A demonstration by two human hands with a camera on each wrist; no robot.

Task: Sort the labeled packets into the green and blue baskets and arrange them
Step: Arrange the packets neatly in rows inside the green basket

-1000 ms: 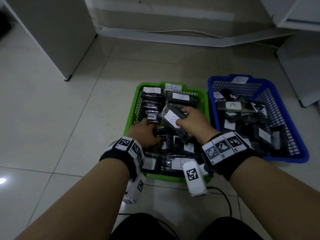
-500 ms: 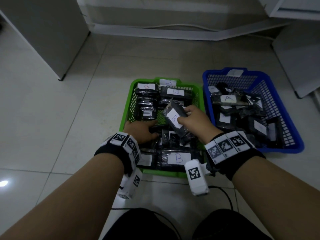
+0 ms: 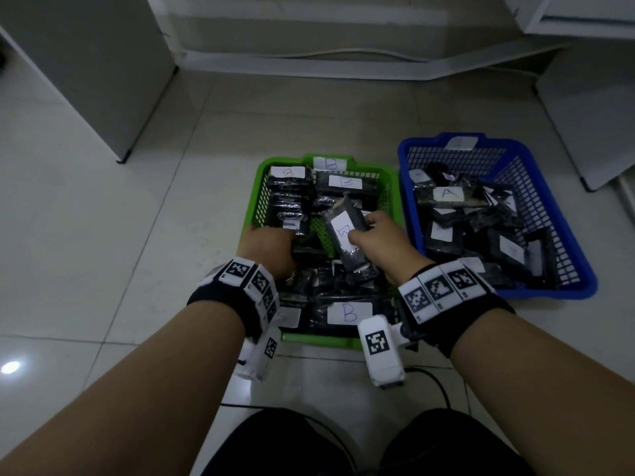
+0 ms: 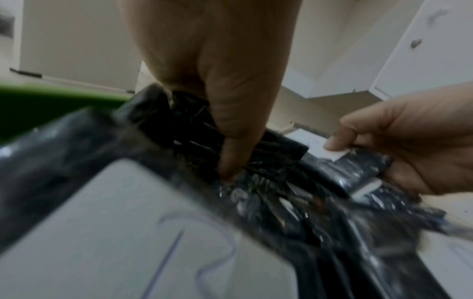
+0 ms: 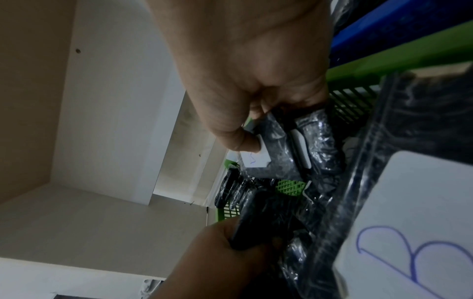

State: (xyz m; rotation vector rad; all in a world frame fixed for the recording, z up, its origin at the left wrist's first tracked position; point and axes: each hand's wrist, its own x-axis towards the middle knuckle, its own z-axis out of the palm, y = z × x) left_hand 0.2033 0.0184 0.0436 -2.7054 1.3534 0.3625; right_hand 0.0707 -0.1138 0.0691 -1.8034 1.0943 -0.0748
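Note:
A green basket (image 3: 264, 187) on the floor holds several black packets with white B labels. To its right stands a blue basket (image 3: 563, 235) with packets labelled A (image 3: 446, 194). My right hand (image 3: 378, 242) grips a black B packet (image 3: 343, 235), tilted above the green basket's middle, thumb on its label (image 5: 253, 159). My left hand (image 3: 271, 249) reaches into the basket's left side, fingers curled round a black packet (image 4: 187, 113) among the pile. A bare patch of green mesh (image 3: 321, 231) shows between the hands.
A grey cabinet (image 3: 86, 70) stands at the back left, white furniture (image 3: 591, 108) at the back right. A pale cable duct (image 3: 343, 65) runs along the wall. A black cable (image 3: 433, 383) lies on the tiles near my knees.
My right hand keeps hold of the B packet, tilting it a little more upright. My left hand has drawn packets toward me, uncovering green mesh. The head view has shifted.

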